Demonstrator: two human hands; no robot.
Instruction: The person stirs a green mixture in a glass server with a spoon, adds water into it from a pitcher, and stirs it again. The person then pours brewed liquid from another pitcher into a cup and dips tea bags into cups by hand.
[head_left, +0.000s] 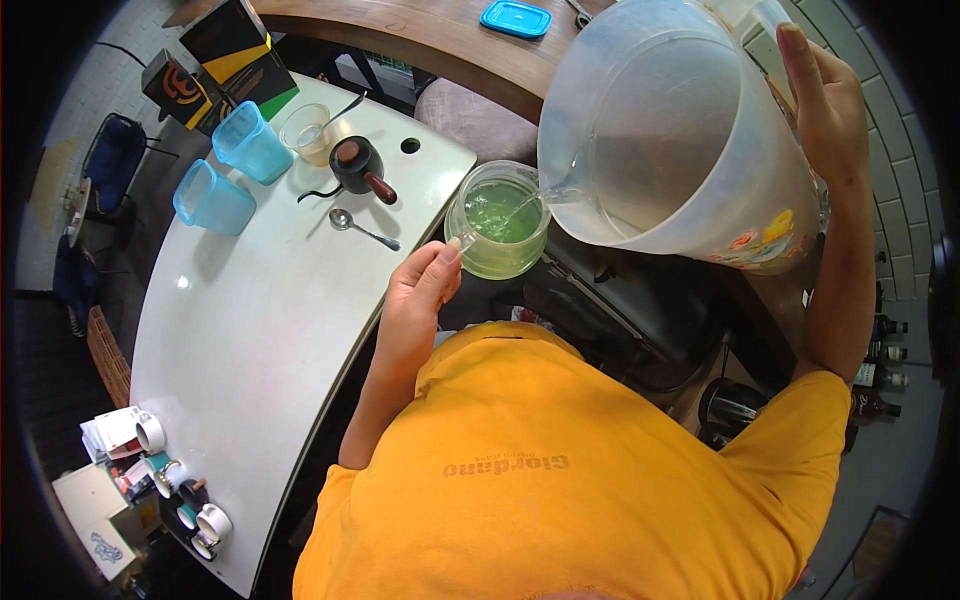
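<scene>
My left hand (422, 290) is closed around the handle of a clear glass jug (470, 262) with green liquid inside. Above and to the right, a large translucent plastic bucket (650, 120) with flower stickers is tilted toward the jug. My right hand (830, 110) grips the bucket's far right side, thumb raised; its other fingers are partly hidden. A thin stream of clear liquid runs from the bucket's lip into the jug, and the green surface is rippled. Left of the jug, a spoon (362, 230) and a dark kettle with a wooden handle (357, 168) rest on the white table (290, 320).
Two blue plastic containers (215, 200) and a clear cup (308, 135) with a utensil in it stand at the table's far end. Black boxes (235, 60) are behind. A blue lid (516, 18) lies on the wooden counter (420, 35). Several cups (212, 522) sit at the lower left.
</scene>
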